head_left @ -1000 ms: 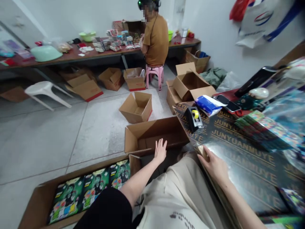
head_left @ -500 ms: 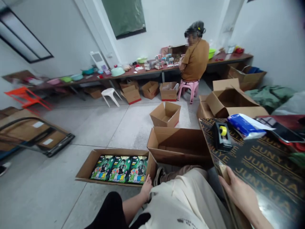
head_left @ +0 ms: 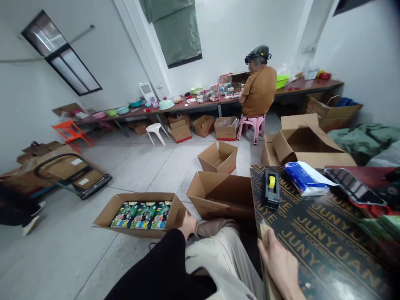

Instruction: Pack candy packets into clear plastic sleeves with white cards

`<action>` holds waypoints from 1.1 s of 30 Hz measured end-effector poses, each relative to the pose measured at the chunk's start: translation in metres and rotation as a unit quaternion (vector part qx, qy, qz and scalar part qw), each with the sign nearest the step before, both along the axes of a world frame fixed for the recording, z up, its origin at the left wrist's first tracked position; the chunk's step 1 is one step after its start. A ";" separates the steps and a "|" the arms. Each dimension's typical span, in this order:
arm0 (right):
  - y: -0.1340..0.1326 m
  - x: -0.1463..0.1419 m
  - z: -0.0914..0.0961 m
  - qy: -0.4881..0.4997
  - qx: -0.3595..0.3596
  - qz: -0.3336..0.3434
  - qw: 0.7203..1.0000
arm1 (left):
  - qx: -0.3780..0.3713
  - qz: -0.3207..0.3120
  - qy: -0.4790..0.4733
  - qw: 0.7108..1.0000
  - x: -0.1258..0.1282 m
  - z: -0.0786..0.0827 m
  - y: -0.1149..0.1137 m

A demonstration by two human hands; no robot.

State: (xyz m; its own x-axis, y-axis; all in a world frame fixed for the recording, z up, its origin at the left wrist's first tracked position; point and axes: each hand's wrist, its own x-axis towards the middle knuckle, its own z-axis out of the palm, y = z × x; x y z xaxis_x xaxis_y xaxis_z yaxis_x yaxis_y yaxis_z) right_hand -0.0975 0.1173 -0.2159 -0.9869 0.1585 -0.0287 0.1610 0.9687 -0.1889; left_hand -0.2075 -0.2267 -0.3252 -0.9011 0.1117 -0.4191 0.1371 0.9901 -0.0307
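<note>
Our left hand sits at the right corner of the open cardboard box of green-covered books. Its fingers are bunched against the flap, and we cannot tell whether they grip it. Our right hand curls around the near left edge of the black printed board, with its fingers wrapped firmly over it. Along the board's far edge lie a tape dispenser and a blue-and-white packet, with a phone just beyond. A second cardboard box stands open on the floor, just beside the board's left edge. Farther off, a seated person on a pink stool works at a long table laden with stacked packs.
</note>
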 end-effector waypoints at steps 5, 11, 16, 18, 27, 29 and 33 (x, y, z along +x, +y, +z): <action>-0.002 -0.002 -0.001 -0.015 -0.004 -0.021 1.000 | -0.096 0.071 0.062 0.991 -0.049 0.020 0.020; -0.005 -0.006 0.003 -0.019 -0.032 -0.047 0.998 | -0.117 -0.003 0.052 0.992 -0.109 0.030 0.033; -0.009 -0.007 0.010 -0.029 -0.039 -0.086 0.995 | -0.106 -0.081 -0.048 0.990 -0.124 0.013 0.038; -0.011 -0.007 0.013 -0.030 -0.033 -0.092 0.995 | -0.098 -0.105 -0.066 0.987 -0.123 0.007 0.037; -0.021 -0.010 0.032 -0.034 -0.009 -0.100 0.994 | -0.077 -0.190 -0.068 0.976 -0.095 0.005 -0.001; -0.036 -0.007 0.038 -0.010 0.015 -0.127 0.992 | -0.079 -0.197 -0.060 0.975 -0.086 0.006 -0.011; -0.085 0.030 0.036 0.124 0.023 -0.126 0.984 | -0.089 -0.222 -0.042 0.970 -0.070 0.011 -0.030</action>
